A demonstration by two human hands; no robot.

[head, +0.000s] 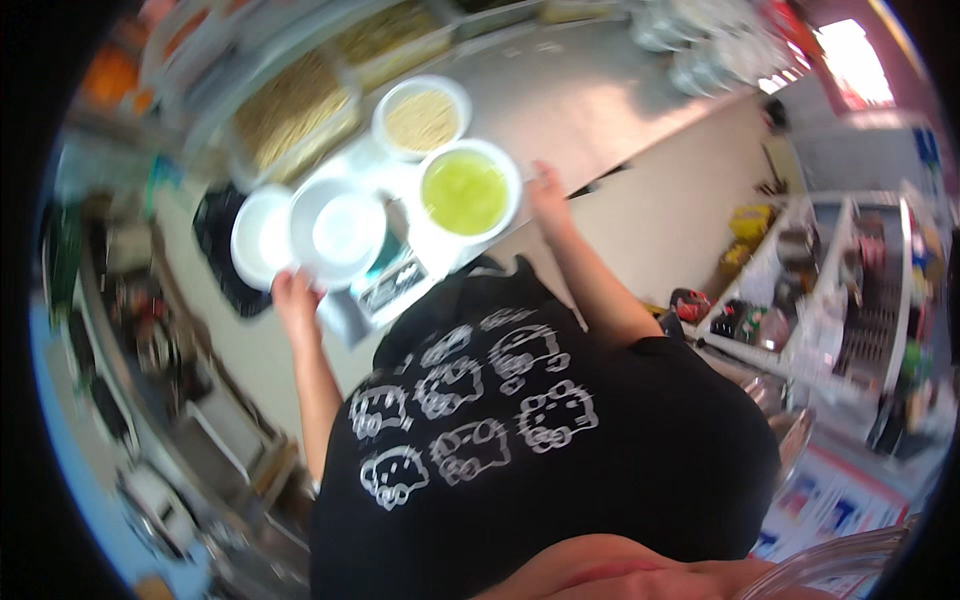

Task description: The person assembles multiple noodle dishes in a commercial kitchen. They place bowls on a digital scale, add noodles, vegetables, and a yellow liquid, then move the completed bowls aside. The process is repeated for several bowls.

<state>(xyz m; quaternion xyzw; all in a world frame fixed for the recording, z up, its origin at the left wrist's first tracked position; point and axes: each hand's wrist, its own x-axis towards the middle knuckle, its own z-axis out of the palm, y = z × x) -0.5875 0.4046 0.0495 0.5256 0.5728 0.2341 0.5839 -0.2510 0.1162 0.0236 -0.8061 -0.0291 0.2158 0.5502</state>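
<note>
My left hand (296,296) is at the near rim of a white bowl (341,262), its fingertips seeming to grip the edge. That bowl overlaps another white bowl (259,244) on its left; the insides of both look pale, and glare hides detail. To the right, a white bowl of green liquid (465,193) sits at the counter's near edge. My right hand (549,196) is just right of it, slightly apart from its rim, with blurred fingers and nothing visible in them. Behind the green one stands a white bowl of beige crumbly or powdery food (421,120).
Food trays (296,112) line the back of the metal counter (555,90). Stacked plastic-looking containers (712,45) stand at the far right end. A black bag (225,255) hangs at left. Shelves with goods (810,277) are on the right, a cluttered worktop (157,337) on the left.
</note>
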